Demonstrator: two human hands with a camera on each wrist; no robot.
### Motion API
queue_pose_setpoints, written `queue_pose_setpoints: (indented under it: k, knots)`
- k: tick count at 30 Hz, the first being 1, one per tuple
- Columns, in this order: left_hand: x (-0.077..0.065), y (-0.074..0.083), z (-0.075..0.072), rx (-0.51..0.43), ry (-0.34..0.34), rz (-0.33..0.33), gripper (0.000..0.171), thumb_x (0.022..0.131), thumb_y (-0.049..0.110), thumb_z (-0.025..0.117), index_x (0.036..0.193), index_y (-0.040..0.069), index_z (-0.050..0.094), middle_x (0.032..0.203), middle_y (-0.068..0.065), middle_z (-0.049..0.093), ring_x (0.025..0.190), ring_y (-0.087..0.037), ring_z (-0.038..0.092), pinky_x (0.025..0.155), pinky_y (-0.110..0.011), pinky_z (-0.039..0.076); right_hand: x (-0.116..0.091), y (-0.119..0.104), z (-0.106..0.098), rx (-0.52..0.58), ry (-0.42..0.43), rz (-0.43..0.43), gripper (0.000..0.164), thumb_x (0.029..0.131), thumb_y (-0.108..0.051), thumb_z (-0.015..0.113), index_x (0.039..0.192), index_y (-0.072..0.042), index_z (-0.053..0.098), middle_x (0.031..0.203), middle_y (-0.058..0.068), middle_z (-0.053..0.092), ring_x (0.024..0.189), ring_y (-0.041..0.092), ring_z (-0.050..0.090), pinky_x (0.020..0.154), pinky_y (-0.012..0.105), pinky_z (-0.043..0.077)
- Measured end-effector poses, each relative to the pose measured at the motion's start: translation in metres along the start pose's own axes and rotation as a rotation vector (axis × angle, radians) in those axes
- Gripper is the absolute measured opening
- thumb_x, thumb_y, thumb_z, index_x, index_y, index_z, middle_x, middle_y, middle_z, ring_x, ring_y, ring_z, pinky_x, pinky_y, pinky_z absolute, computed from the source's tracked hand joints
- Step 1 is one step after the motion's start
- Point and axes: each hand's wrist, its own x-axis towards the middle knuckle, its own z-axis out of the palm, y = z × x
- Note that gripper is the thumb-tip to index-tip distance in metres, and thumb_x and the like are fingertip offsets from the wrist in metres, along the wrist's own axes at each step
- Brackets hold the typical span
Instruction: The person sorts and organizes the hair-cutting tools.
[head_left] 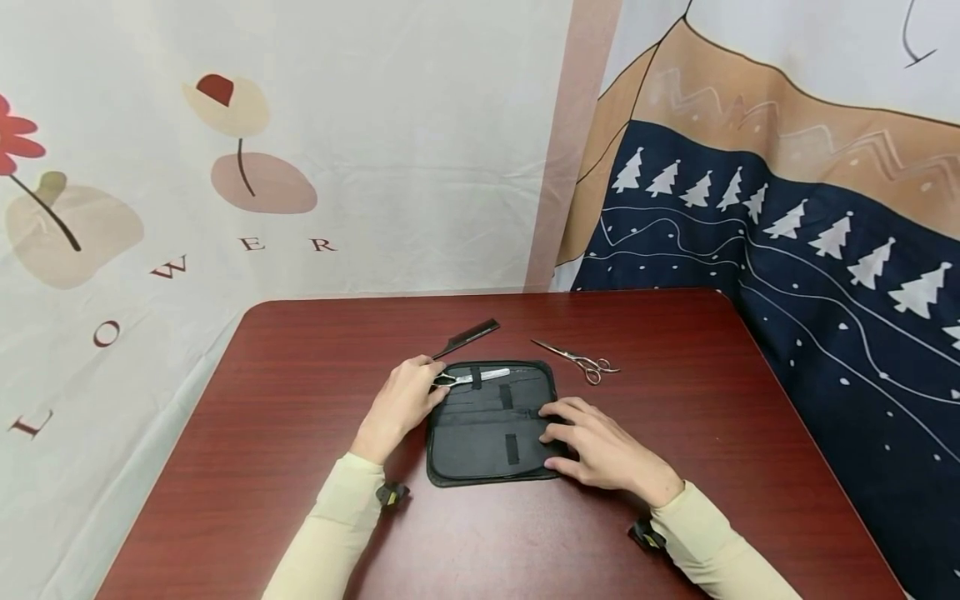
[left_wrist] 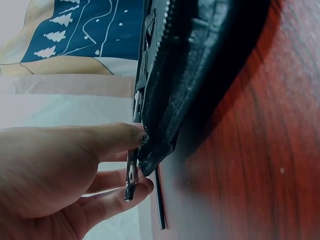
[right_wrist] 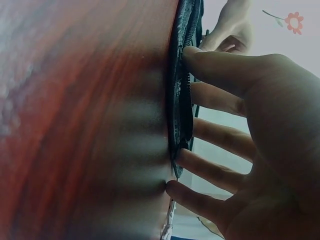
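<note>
A black zip case [head_left: 472, 446] lies unfolded on the table, with dark elastic loops across its inside. Silver thinning scissors [head_left: 491, 375] lie along its upper part, the blade end passing under one loop. At the case's upper left corner my left hand [head_left: 401, 404] pinches the scissors' handle; in the left wrist view the thumb and fingers [left_wrist: 117, 200] stand on either side of the finger rings [left_wrist: 131, 172]. My right hand [head_left: 600, 446] rests its spread fingertips on the case's right edge. The right wrist view shows the thumb [right_wrist: 215, 65] against the zip.
A black comb [head_left: 472, 335] with a thin tail lies just beyond the case, its tail end partly behind my left hand. Another pair of silver scissors [head_left: 577, 358] lies to the right of it. Printed curtains hang behind the reddish-brown table [head_left: 337, 333].
</note>
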Motion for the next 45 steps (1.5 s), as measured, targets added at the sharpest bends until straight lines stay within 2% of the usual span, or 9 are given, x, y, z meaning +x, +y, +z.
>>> queue_pose_setpoints:
  k: [7, 20, 28, 35, 45]
  knots:
    - [0.001, 0.003, 0.003, 0.035, 0.020, 0.009, 0.019, 0.085, 0.014, 0.083, 0.100, 0.002, 0.079, 0.101, -0.016, 0.074, 0.088, -0.031, 0.069, 0.075, -0.048, 0.059, 0.001, 0.000, 0.000, -0.001, 0.005, -0.007, 0.020, 0.087, -0.033, 0.081, 0.102, -0.019, 0.078, 0.134, 0.010, 0.061, 0.128, 0.027, 0.048, 0.102, 0.050, 0.046]
    - [0.005, 0.019, 0.011, 0.100, 0.011, -0.017, 0.020, 0.088, 0.012, 0.081, 0.104, 0.001, 0.078, 0.111, -0.019, 0.074, 0.092, -0.037, 0.066, 0.073, -0.051, 0.060, 0.001, -0.001, 0.001, 0.001, 0.015, -0.010, 0.021, 0.087, -0.033, 0.081, 0.102, -0.018, 0.078, 0.133, 0.011, 0.061, 0.127, 0.027, 0.049, 0.103, 0.049, 0.046]
    - [0.010, 0.027, 0.014, 0.120, -0.021, -0.016, 0.020, 0.090, 0.014, 0.079, 0.107, 0.003, 0.078, 0.108, -0.016, 0.074, 0.091, -0.036, 0.063, 0.072, -0.047, 0.061, 0.001, -0.001, 0.000, -0.002, 0.009, -0.003, 0.021, 0.088, -0.033, 0.081, 0.102, -0.019, 0.078, 0.134, 0.010, 0.061, 0.129, 0.026, 0.047, 0.104, 0.048, 0.045]
    - [0.013, 0.031, 0.014, 0.132, -0.049, -0.024, 0.015, 0.092, 0.015, 0.077, 0.102, 0.004, 0.076, 0.100, -0.014, 0.072, 0.090, -0.035, 0.062, 0.071, -0.046, 0.061, 0.001, 0.000, 0.001, -0.005, 0.011, -0.008, 0.020, 0.088, -0.032, 0.081, 0.102, -0.018, 0.078, 0.134, 0.010, 0.061, 0.128, 0.026, 0.048, 0.104, 0.047, 0.045]
    - [0.016, 0.038, 0.019, 0.117, -0.052, -0.044, 0.013, 0.092, 0.013, 0.077, 0.101, 0.004, 0.076, 0.100, -0.014, 0.073, 0.092, -0.036, 0.061, 0.071, -0.045, 0.060, 0.001, 0.001, 0.002, 0.003, 0.015, -0.020, 0.020, 0.088, -0.031, 0.081, 0.102, -0.017, 0.078, 0.134, 0.012, 0.061, 0.126, 0.026, 0.049, 0.103, 0.045, 0.047]
